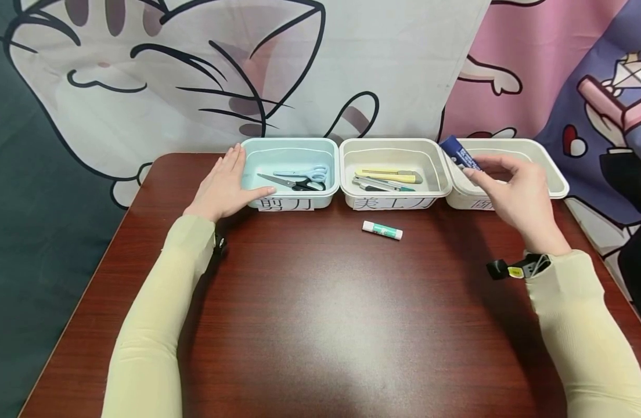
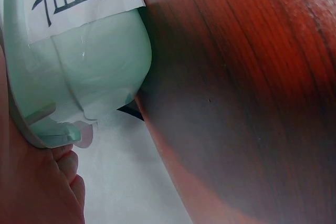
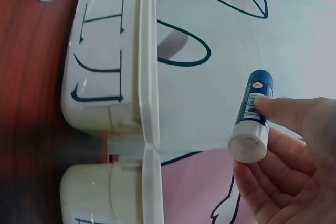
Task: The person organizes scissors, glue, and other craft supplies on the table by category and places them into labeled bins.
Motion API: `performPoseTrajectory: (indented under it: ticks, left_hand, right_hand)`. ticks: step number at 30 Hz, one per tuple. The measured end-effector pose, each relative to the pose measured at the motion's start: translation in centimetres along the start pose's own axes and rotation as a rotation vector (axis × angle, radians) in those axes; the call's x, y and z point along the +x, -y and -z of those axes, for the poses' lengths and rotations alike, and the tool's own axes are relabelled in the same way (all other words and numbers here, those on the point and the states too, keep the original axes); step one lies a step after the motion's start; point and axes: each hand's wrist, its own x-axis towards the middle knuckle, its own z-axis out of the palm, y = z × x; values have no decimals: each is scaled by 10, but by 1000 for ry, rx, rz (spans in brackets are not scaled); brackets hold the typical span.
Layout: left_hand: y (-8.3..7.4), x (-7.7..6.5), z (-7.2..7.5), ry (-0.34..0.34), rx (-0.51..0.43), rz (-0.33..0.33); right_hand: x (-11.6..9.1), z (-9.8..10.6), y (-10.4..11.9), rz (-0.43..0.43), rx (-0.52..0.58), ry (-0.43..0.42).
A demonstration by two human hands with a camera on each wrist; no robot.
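My right hand pinches a dark blue glue stick between thumb and fingers, above the left part of the right-hand cream bin. In the right wrist view the glue stick shows a barcode and a white end. My left hand lies with straight fingers along the left side of the light blue bin, its thumb at the front rim. Inside that bin are black-handled scissors and light blue scissors. A green and white glue stick lies on the table.
The middle cream bin holds a yellow utility knife and other cutters. The three bins stand side by side at the back of the brown table, with paper labels on their fronts. A printed cloth hangs behind them.
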Motion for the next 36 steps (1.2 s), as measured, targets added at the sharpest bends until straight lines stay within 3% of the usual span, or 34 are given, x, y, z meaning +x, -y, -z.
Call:
performPoseTrajectory:
  ticks: [12, 20, 36]
  left_hand:
    - [1, 0, -1, -2, -2, 0]
    - [1, -1, -1, -3, -1, -1]
    - [1, 1, -1, -2, 0, -1]
  right_hand:
    - [12, 16, -13, -56, 44, -56]
    - [19, 26, -23, -156, 88, -68]
    - [35, 38, -43, -230, 38, -65]
